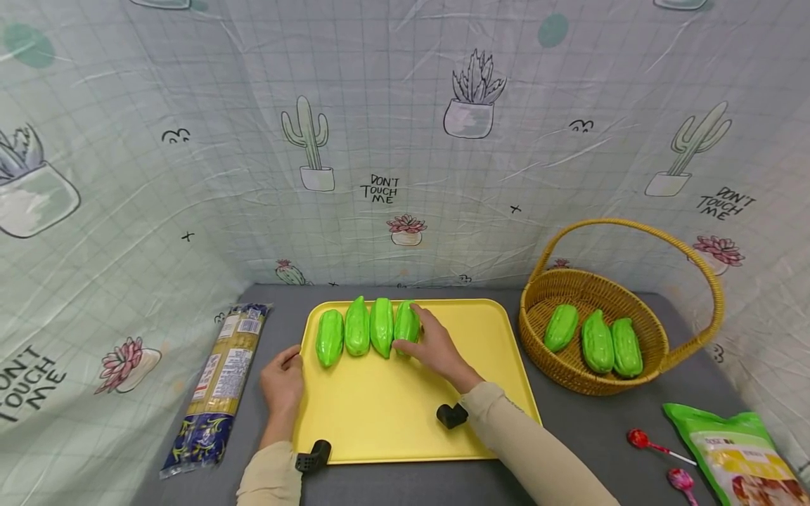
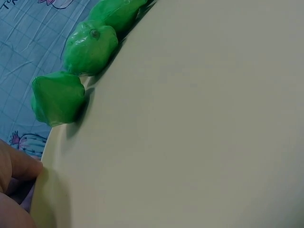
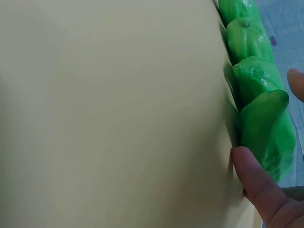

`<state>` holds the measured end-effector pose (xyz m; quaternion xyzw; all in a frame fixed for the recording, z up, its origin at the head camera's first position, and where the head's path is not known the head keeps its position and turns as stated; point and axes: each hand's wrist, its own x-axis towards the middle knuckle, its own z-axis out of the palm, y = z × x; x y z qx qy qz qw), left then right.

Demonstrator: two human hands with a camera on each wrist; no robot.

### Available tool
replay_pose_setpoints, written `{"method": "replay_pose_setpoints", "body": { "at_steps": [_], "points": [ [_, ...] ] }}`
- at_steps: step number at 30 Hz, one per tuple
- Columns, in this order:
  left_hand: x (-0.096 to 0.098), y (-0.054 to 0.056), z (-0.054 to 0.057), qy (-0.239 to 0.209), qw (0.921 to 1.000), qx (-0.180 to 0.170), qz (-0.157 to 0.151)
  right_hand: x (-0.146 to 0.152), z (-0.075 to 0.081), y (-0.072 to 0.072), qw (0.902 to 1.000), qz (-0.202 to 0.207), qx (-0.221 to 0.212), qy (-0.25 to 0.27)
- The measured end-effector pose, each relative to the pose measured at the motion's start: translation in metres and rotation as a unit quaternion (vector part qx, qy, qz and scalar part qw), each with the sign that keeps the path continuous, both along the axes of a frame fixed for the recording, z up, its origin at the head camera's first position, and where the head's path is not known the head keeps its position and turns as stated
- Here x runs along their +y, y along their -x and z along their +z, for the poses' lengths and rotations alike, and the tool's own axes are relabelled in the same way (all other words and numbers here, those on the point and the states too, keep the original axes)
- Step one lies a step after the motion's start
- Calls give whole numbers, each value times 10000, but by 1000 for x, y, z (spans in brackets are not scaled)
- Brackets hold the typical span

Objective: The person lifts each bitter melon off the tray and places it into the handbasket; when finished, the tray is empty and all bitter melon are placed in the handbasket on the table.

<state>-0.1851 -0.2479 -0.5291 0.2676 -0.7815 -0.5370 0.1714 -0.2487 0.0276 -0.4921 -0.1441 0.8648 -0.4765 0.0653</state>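
Counter [image 1: 411,483] is supporting a tray [image 1: 373,414]; left hand [image 1: 283,383] is gripping, perhaps steadying it. Right hand [image 1: 438,349] is straddling a green vegetable [image 1: 405,324]; grip unclear.

The right hand [image 1: 439,346] partly hides one green fruit [image 1: 405,323]; a bag [image 1: 743,453] (pink lollipop [image 1: 680,479] too) is cut off.

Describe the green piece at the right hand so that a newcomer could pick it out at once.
Find the yellow tray in the lower middle of the head view. Along its far edge lies a row of four green pieces; go to the rightmost piece. Of the four, only this one has the right hand at it.
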Motion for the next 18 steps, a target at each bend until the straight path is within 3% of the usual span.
{"method": "replay_pose_setpoints", "body": {
  "at_steps": [10, 18],
  "points": [
    [0, 0, 2, 98, 9999, 47, 12, -5, -3, 2, 9998, 60, 74, -187],
    [1, -1, 2, -14, 10000, 89, -15, -6, -5, 0, 9996, 20, -139, -225]
  ]
}}
